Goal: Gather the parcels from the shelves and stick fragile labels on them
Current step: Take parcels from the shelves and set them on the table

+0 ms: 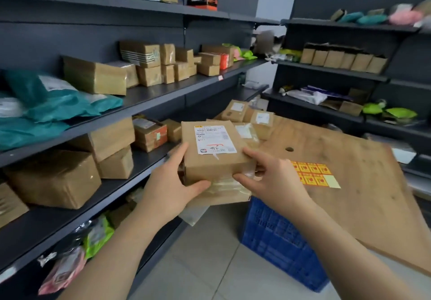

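I hold a brown cardboard parcel (210, 157) with a white shipping label on top, in front of me between the shelf and the board. My left hand (172, 183) grips its left side and near edge. My right hand (270, 178) grips its right side. It rests on top of a flatter taped parcel (224, 192) that I also carry. A sheet of yellow-and-red fragile labels (311, 173) lies on the wooden board (349, 183) just right of my right hand. More brown parcels (247, 115) sit at the board's far left corner.
Dark shelves (144, 99) on the left hold several cardboard boxes and teal, green and pink mailer bags. A second shelf unit (331, 73) stands at the back right with more boxes and bags. A blue plastic crate (277, 241) supports the board over a tiled floor.
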A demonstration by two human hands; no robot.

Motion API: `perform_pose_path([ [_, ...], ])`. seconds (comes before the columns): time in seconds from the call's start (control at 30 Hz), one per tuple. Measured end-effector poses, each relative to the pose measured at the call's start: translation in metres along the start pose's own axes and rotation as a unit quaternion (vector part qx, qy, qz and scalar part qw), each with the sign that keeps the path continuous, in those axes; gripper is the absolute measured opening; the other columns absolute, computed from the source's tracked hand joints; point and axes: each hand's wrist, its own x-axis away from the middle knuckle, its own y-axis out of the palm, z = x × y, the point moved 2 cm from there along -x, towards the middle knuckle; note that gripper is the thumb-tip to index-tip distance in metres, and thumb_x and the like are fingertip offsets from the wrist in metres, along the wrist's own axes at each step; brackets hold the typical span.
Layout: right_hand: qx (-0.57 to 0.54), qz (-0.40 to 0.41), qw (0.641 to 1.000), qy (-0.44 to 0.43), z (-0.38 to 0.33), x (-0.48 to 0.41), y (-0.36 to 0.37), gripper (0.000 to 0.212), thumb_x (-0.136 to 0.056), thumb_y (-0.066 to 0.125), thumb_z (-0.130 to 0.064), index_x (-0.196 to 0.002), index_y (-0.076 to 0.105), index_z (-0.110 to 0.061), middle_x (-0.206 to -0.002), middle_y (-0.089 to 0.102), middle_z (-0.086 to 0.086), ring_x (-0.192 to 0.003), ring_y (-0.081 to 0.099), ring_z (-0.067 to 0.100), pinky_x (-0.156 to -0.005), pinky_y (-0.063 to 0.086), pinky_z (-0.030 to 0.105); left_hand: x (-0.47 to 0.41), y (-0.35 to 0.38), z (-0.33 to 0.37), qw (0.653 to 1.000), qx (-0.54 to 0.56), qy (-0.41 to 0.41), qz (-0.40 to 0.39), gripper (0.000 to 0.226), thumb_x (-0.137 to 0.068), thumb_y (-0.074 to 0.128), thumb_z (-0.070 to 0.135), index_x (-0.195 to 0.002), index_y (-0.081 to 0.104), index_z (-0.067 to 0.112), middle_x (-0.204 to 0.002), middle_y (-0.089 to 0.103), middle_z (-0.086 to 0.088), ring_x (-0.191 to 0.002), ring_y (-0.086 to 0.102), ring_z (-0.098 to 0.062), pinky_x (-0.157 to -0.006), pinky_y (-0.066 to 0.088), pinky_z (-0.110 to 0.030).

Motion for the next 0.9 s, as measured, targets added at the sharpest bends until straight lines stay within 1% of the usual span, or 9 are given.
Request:
perform_pose_path([
  [0.13, 0.026, 0.013, 0.999, 0.029, 0.05, -0.049, -0.01, 0.064, -0.078, 0.072, -0.043, -0.136, 0.049, -0.029, -0.108, 0.069, -0.004, -0.091, 0.064, 0.012, -0.083, 0.055, 0.033, -0.073, 0.042, 0.009, 0.998, 0.026, 0.03, -0.048, 0.09, -0.075, 0.076, 0.035, -0.145, 0.02, 0.04, -0.118, 0.045, 0.032, -0.112, 0.047, -0.002, -0.087, 0.043, -0.018],
  [0.23, 0.037, 0.022, 0.997, 0.066, 0.088, -0.082, -0.018, 0.065, -0.078, 0.072, -0.045, -0.137, 0.048, -0.029, -0.108, 0.069, -0.006, -0.093, 0.063, 0.01, -0.084, 0.055, 0.032, -0.128, 0.073, 0.018, 0.995, 0.033, 0.044, -0.084, 0.092, -0.072, 0.078, 0.037, -0.146, 0.022, 0.04, -0.128, 0.048, 0.026, -0.117, 0.048, -0.003, -0.095, 0.045, -0.029],
  [0.27, 0.037, 0.029, 0.996, 0.077, 0.101, -0.091, -0.02, 0.066, -0.077, 0.072, -0.044, -0.137, 0.048, -0.028, -0.109, 0.069, -0.006, -0.094, 0.063, 0.01, -0.085, 0.055, 0.032, -0.144, 0.083, 0.022, 0.994, 0.034, 0.051, -0.092, 0.091, -0.071, 0.079, 0.036, -0.145, 0.024, 0.04, -0.128, 0.048, 0.025, -0.116, 0.048, -0.002, -0.094, 0.045, -0.027],
  [0.37, 0.037, 0.051, 0.992, 0.11, 0.142, -0.116, -0.027, 0.066, -0.076, 0.074, -0.042, -0.136, 0.05, -0.027, -0.108, 0.069, -0.005, -0.095, 0.063, 0.012, -0.086, 0.055, 0.034, -0.189, 0.119, 0.035, 0.991, 0.042, 0.063, -0.114, 0.089, -0.071, 0.08, 0.032, -0.143, 0.028, 0.039, -0.118, 0.046, 0.029, -0.107, 0.043, 0.004, -0.085, 0.038, -0.012],
  [0.5, 0.036, 0.058, 0.987, 0.146, 0.197, -0.144, -0.033, 0.064, -0.076, 0.074, -0.042, -0.134, 0.052, -0.027, -0.103, 0.07, -0.004, -0.091, 0.064, 0.014, -0.084, 0.055, 0.036, -0.24, 0.169, 0.046, 0.986, 0.047, 0.051, -0.155, 0.09, -0.07, 0.082, 0.03, -0.144, 0.03, 0.034, -0.117, 0.045, 0.026, -0.111, 0.042, 0.003, -0.088, 0.034, -0.018],
  [0.57, 0.029, 0.061, 0.985, 0.16, 0.225, -0.16, -0.035, 0.062, -0.075, 0.075, -0.04, -0.131, 0.054, -0.026, -0.098, 0.071, -0.002, -0.088, 0.065, 0.014, -0.083, 0.055, 0.037, -0.265, 0.197, 0.048, 0.983, 0.056, 0.042, -0.169, 0.093, -0.067, 0.084, 0.029, -0.144, 0.031, 0.033, -0.126, 0.05, 0.022, -0.116, 0.047, -0.003, -0.091, 0.038, -0.021],
  [0.67, 0.025, 0.052, 0.984, 0.168, 0.27, -0.185, -0.035, 0.059, -0.074, 0.076, -0.038, -0.128, 0.058, -0.025, -0.093, 0.071, 0.0, -0.086, 0.065, 0.017, -0.083, 0.054, 0.038, -0.299, 0.237, 0.046, 0.983, 0.05, 0.023, -0.175, 0.097, -0.066, 0.085, 0.03, -0.146, 0.029, 0.032, -0.134, 0.051, 0.014, -0.122, 0.049, -0.011, -0.095, 0.04, -0.026],
  [0.83, 0.009, 0.01, 0.986, 0.165, 0.343, -0.232, -0.032, 0.056, -0.073, 0.077, -0.037, -0.125, 0.06, -0.023, -0.094, 0.071, 0.001, -0.086, 0.064, 0.017, -0.082, 0.053, 0.037, -0.349, 0.302, 0.038, 0.985, 0.039, -0.024, -0.168, 0.104, -0.058, 0.087, 0.042, -0.146, 0.032, 0.029, -0.137, 0.051, 0.013, -0.119, 0.052, -0.01, -0.1, 0.044, -0.034],
  [0.9, 0.006, -0.014, 0.987, 0.16, 0.37, -0.252, -0.028, 0.055, -0.073, 0.076, -0.036, -0.124, 0.061, -0.024, -0.095, 0.071, 0.0, -0.087, 0.064, 0.018, -0.082, 0.053, 0.039, -0.366, 0.324, 0.033, 0.986, 0.036, -0.051, -0.157, 0.105, -0.058, 0.088, 0.04, -0.146, 0.032, 0.026, -0.137, 0.051, 0.01, -0.117, 0.053, -0.011, -0.099, 0.044, -0.033],
])
